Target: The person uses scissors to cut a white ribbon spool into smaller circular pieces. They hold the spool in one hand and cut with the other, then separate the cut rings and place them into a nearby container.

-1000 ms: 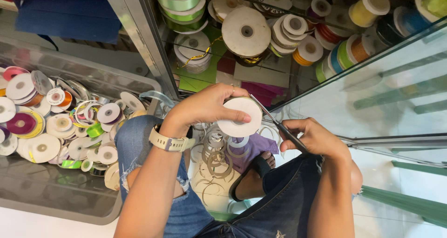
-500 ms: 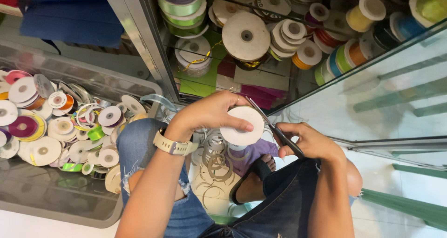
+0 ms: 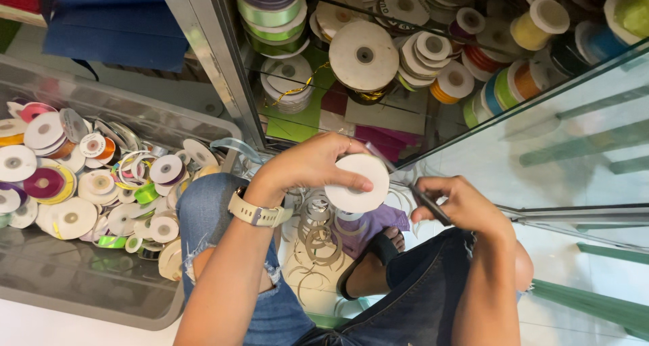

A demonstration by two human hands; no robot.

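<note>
So the white ribbon spool (image 3: pixel 357 183) is up in the air over the person's lap, flat face toward the camera, right in front of the open glass cabinet (image 3: pixel 473 143). The left hand (image 3: pixel 314 162) has it pinched, fingers (image 3: pixel 341 181) curled across the face and closed on its rim. There's a watch with a pale strap (image 3: pixel 257 214) on that wrist.

Just beside the spool, with a small gap, the right hand (image 3: pixel 460 204) is wrapped shut around dark scissors (image 3: pixel 427 202); the blades point up toward the spool's right edge, can't tell if they touch it.

Below the hands it's pretty cramped: knees in ripped jeans (image 3: pixel 216 217), a sandalled foot (image 3: pixel 375 255), and a pile of empty ribbon rings (image 3: pixel 321 234) on the floor between them.

Cabinet shelves are jammed with spools, a big white one (image 3: pixel 364 55) sitting near the front edge, coloured ones (image 3: pixel 503 82) stacked to the right. The metal cabinet frame (image 3: pixel 223 62) runs down close to the left hand's knuckles.

Off to the left, a grey tray (image 3: pixel 88 288) is crowded with loose spools (image 3: pixel 67 183) along its far side, with its near half bare.
</note>
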